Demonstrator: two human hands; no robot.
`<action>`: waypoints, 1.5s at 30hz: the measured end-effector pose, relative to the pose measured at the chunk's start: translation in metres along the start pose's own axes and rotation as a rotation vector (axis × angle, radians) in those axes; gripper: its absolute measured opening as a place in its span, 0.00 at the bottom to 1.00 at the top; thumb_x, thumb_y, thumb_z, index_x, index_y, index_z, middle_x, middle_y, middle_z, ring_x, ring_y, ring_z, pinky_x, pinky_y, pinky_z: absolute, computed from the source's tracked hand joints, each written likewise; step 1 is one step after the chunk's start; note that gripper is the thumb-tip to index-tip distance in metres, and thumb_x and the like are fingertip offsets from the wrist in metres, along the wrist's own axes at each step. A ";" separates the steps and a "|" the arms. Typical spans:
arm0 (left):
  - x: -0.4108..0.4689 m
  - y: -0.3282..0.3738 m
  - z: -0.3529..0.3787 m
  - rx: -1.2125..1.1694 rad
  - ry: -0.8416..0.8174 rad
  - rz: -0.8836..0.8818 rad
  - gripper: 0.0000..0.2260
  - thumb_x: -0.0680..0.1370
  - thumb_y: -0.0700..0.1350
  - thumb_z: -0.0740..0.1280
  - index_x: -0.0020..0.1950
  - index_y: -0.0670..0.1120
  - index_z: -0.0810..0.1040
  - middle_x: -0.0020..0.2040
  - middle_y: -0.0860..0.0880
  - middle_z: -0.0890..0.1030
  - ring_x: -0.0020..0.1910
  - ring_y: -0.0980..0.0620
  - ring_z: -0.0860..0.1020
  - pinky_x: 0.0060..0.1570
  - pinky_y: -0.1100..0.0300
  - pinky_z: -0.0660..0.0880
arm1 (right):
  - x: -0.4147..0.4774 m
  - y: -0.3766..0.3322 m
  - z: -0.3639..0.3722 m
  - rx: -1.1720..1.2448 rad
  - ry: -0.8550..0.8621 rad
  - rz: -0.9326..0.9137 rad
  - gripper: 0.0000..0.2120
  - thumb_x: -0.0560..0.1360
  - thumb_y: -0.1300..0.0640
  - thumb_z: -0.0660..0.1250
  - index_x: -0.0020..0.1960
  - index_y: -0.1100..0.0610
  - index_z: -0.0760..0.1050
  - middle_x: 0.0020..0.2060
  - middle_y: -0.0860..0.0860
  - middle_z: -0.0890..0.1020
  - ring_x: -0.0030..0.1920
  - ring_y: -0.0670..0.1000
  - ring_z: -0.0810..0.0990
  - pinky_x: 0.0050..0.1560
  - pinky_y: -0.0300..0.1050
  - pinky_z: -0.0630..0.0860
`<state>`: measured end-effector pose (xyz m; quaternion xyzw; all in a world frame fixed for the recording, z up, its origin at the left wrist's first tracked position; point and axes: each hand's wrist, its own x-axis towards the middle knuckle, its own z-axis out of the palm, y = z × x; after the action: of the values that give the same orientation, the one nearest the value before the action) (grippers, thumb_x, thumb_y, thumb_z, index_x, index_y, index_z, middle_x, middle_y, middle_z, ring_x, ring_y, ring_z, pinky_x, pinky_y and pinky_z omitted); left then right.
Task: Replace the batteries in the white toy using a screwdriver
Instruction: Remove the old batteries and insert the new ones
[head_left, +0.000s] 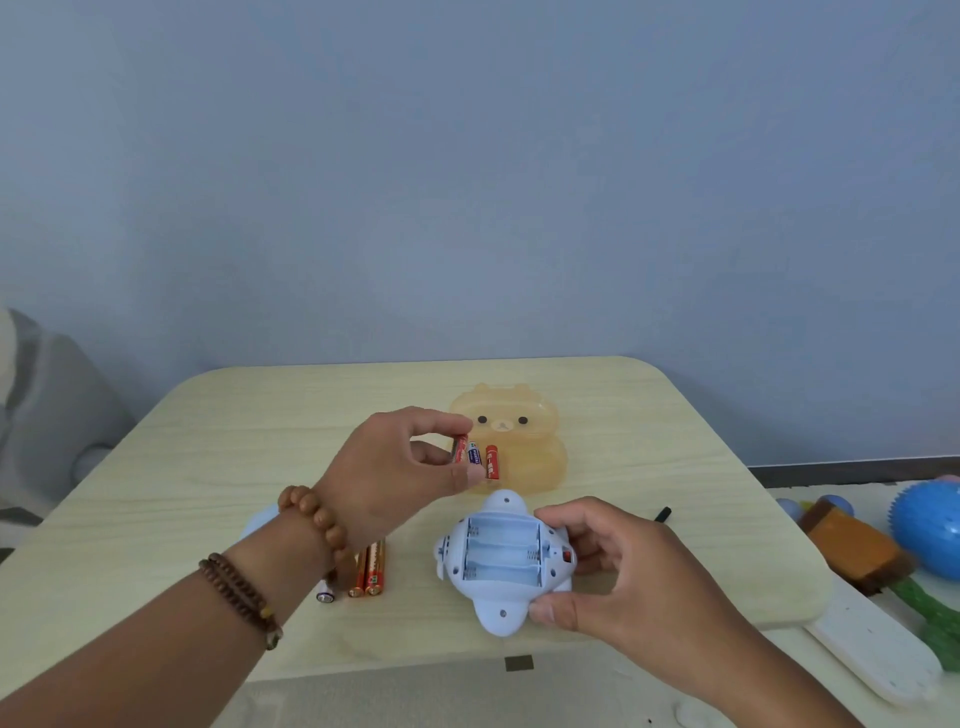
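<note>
1. Edges: the table has rounded far corners. Its near edge runs just below the white toy, low centre of the frame. Open tabletop lies at the left of the frame and along the far edge behind the bear box.
2. Right side is crowded. Past the table's right edge sit a blue spiky ball, a brown block, a green toy and a white strip.
3. Surface: pale wood grain, flat. A plain blue-grey wall fills the upper half, and grey cloth shows at the left edge.
4. Your left hand is raised at centre frame, thumb and fingers pinching three batteries side by side, just in front of the bear box.
5. Your right hand grips the white toy from its right side, thumb at the lower end.
6. The toy lies underside up, its long axis running top to bottom of the frame. The battery bay is open, and its three empty slots run left to right.
7. Loose batteries lie on the table left of the toy, partly under your left wrist.
8. A black tip pokes out behind your right hand; you cannot tell what it is.
</note>
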<state>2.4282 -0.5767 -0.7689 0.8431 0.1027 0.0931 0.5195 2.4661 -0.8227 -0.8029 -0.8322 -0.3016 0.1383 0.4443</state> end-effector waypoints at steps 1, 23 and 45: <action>0.002 -0.002 -0.002 0.025 -0.004 0.011 0.18 0.70 0.46 0.79 0.58 0.55 0.81 0.44 0.51 0.87 0.43 0.58 0.85 0.42 0.69 0.74 | 0.000 0.000 0.000 0.001 0.001 0.001 0.24 0.63 0.54 0.84 0.55 0.39 0.81 0.49 0.39 0.86 0.49 0.40 0.85 0.54 0.37 0.81; 0.058 -0.035 -0.009 0.458 -0.042 0.252 0.20 0.61 0.57 0.82 0.49 0.57 0.82 0.47 0.58 0.83 0.46 0.61 0.78 0.49 0.58 0.78 | 0.003 0.002 0.003 0.026 0.005 -0.014 0.28 0.62 0.52 0.84 0.56 0.33 0.78 0.52 0.40 0.86 0.52 0.41 0.85 0.60 0.43 0.80; 0.034 -0.023 -0.033 0.518 0.015 0.330 0.10 0.70 0.57 0.76 0.47 0.56 0.82 0.47 0.59 0.82 0.43 0.61 0.79 0.43 0.66 0.74 | 0.006 0.009 0.003 0.002 -0.005 0.001 0.27 0.61 0.50 0.85 0.57 0.39 0.81 0.52 0.40 0.87 0.52 0.42 0.85 0.59 0.46 0.81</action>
<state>2.4504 -0.5295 -0.7737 0.9522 -0.0115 0.1530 0.2642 2.4728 -0.8210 -0.8120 -0.8316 -0.3022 0.1407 0.4443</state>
